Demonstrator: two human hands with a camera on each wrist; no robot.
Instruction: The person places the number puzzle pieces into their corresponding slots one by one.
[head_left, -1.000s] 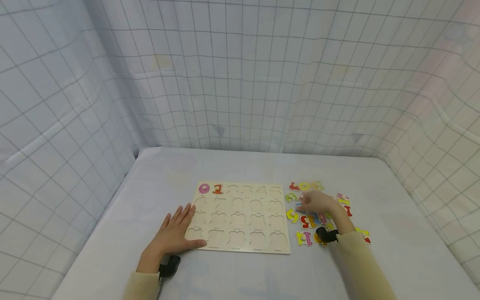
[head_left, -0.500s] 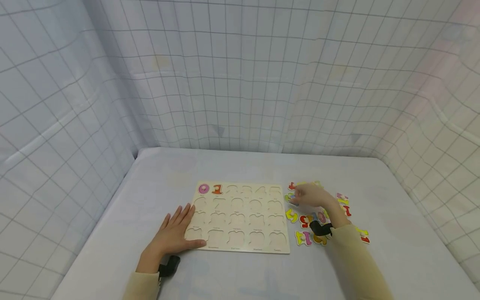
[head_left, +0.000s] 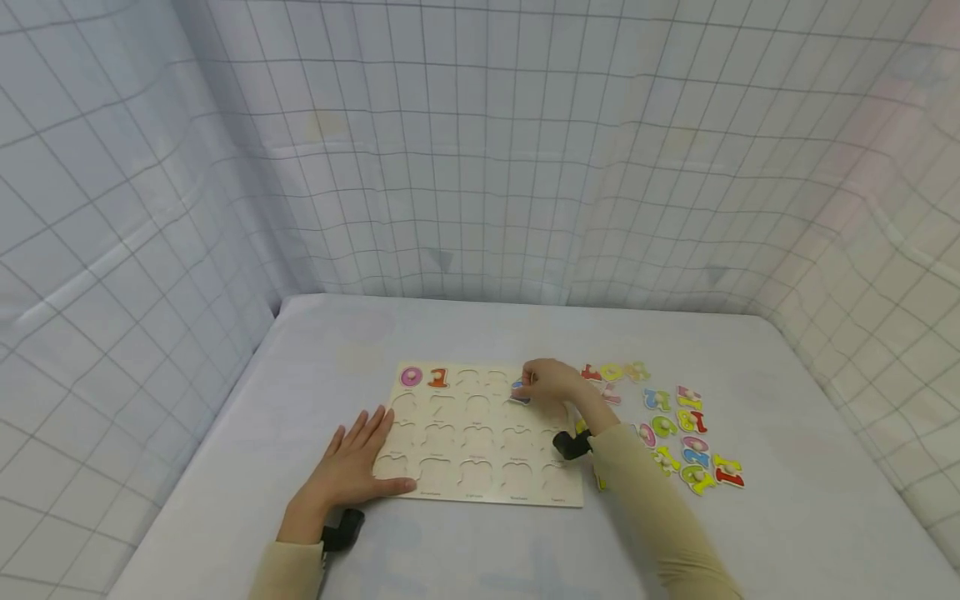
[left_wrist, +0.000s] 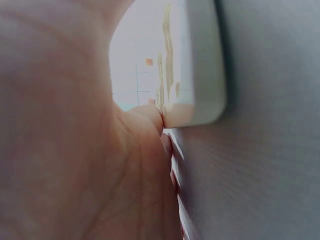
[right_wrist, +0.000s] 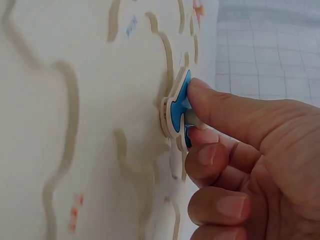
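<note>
A pale wooden number puzzle board (head_left: 495, 457) lies on the table, with a pink 0 piece (head_left: 411, 377) and an orange-red 1 piece (head_left: 438, 378) seated in its top row. My left hand (head_left: 341, 467) rests spread along the board's left edge, thumb over the lower left corner. Over the upper right part of the board, my right hand (head_left: 553, 382) pinches a blue number puzzle piece (right_wrist: 178, 107) by its small knob (right_wrist: 192, 118). In the right wrist view the piece is tilted near the board's recesses; its digit cannot be read surely.
Several loose number pieces lie right of the board, among them a red and yellow 11 piece (head_left: 728, 471) and a green piece (head_left: 663, 427). My right forearm hides some. A white cloth covers the table (head_left: 465, 550); gridded curtains (head_left: 480, 167) stand around it.
My right hand has moved left from the loose pieces to above the board, carrying the blue puzzle piece. The left hand has stayed on the board's edge.
</note>
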